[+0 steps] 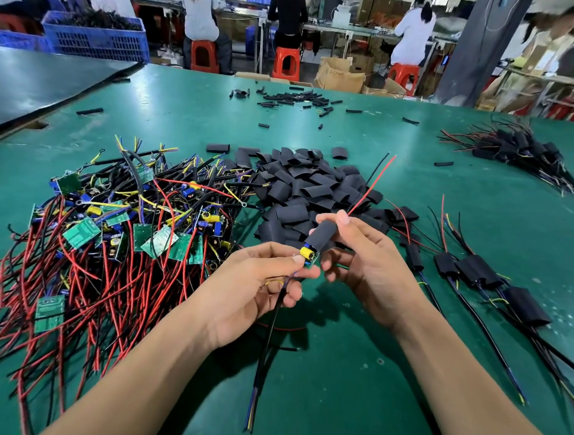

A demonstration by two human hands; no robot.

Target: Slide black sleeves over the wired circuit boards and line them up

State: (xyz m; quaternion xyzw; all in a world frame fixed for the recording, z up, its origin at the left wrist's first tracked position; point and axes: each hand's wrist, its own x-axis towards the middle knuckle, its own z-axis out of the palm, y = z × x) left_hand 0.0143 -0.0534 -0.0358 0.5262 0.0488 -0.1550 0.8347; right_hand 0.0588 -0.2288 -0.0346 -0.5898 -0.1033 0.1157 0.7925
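Pinching the circuit board (310, 255) at its near-left end, the left hand (252, 286) faces the right hand (367, 268), which grips the half-on sleeve (323, 234) angled far-right.

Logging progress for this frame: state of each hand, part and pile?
Left hand: pinches the circuit board at its bare end.
Right hand: grips the black sleeve.
Black sleeve: partly over the board, red wire out its top.
Circuit board: yellow-component end uncovered.
Bare boards: unsleeved, tangled heap, left.
Loose sleeves: empty, heaped centre.
Sleeved boards: covered, side by side, right.
Far pile: sleeved, heaped, far right.
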